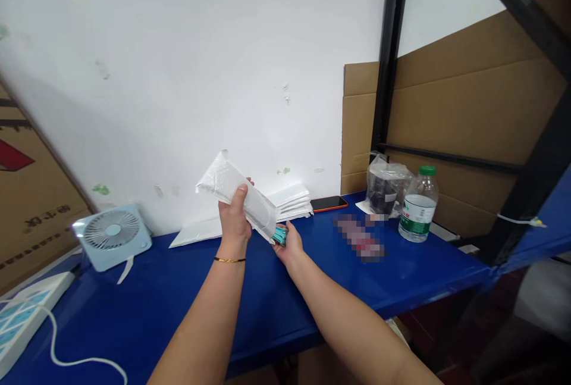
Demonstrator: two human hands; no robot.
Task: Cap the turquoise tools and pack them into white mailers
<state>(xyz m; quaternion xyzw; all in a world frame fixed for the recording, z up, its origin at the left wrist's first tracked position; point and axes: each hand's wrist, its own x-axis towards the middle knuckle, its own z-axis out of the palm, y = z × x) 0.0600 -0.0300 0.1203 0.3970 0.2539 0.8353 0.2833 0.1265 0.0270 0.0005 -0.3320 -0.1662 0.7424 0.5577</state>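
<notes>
My left hand (235, 215) is wrapped round a white bubble mailer (254, 197), which it holds tilted above the table. The mailer's lower right end meets my right hand (289, 243). There the right fingers close on a teal bundle (280, 235) that shows at the mailer's end; its exact kind is too small to make out, and part of it is hidden by the fingers and the mailer. Behind the hands, a stack of white mailers (292, 202) lies against the wall, with another flat white mailer (196, 232) to its left.
On the blue table (276, 307) stand a light blue fan (113, 235) and a white power strip (31, 313) at left. A phone (329, 203), a bagged dark cup (382, 191), a water bottle (417, 209) and a blurred-out item (360, 239) are at right, near a black post (388, 58).
</notes>
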